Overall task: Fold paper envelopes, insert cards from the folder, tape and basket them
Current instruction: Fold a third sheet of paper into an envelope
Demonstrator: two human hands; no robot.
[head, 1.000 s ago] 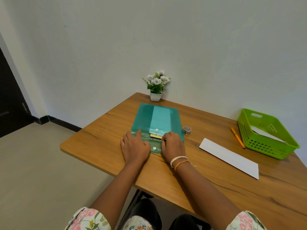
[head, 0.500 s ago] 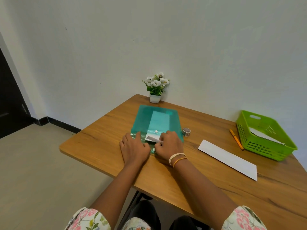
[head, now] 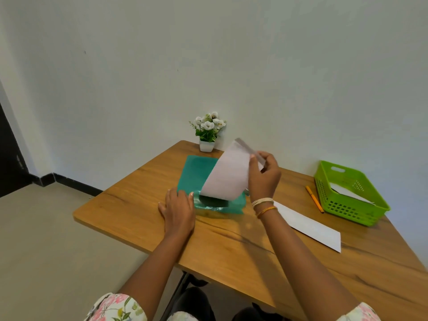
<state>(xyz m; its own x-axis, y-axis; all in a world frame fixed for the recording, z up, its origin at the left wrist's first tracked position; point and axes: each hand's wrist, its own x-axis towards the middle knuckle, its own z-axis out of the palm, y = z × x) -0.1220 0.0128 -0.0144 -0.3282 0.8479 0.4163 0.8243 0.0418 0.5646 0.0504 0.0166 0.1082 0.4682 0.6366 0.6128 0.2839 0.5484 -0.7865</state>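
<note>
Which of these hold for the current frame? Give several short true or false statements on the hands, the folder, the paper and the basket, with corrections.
1. The right hand pinches a white sheet lifted above the teal folder. True.
2. The left hand holds the orange pen. False: it rests flat at the folder's near edge; the pen lies beside the green basket.
3. The basket already holds white paper. True.
4. The folded white paper on the table lies inside the folder. False: it lies on the bare wood, right of the right forearm.
5. The flower pot stands in the basket. False: it stands at the table's far edge.
</note>
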